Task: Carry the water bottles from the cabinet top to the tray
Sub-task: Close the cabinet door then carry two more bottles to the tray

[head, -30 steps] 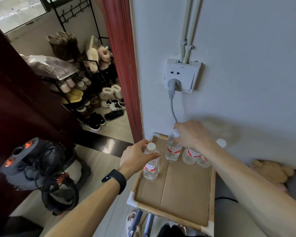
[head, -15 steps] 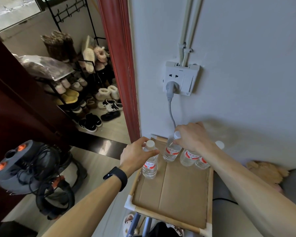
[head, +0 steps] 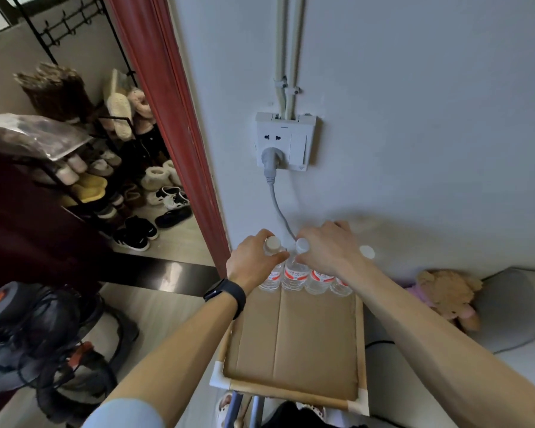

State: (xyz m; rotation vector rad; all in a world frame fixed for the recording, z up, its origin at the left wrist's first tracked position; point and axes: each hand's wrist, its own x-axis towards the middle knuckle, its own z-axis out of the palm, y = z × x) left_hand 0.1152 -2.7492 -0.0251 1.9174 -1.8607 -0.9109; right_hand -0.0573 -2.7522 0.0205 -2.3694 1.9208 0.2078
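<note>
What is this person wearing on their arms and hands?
No gloves are seen. The left hand has a black watch with a dark rectangular face strapped at its wrist, and a light blue sleeve shows near that elbow. The right hand and its forearm wear nothing visible.

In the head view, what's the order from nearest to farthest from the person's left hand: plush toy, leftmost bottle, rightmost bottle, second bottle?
1. leftmost bottle: held in the left hand, at the row's left end.
2. second bottle: right beside it, gripped by the right hand.
3. rightmost bottle: far right end of the row.
4. plush toy: off the tray, further right.
</note>
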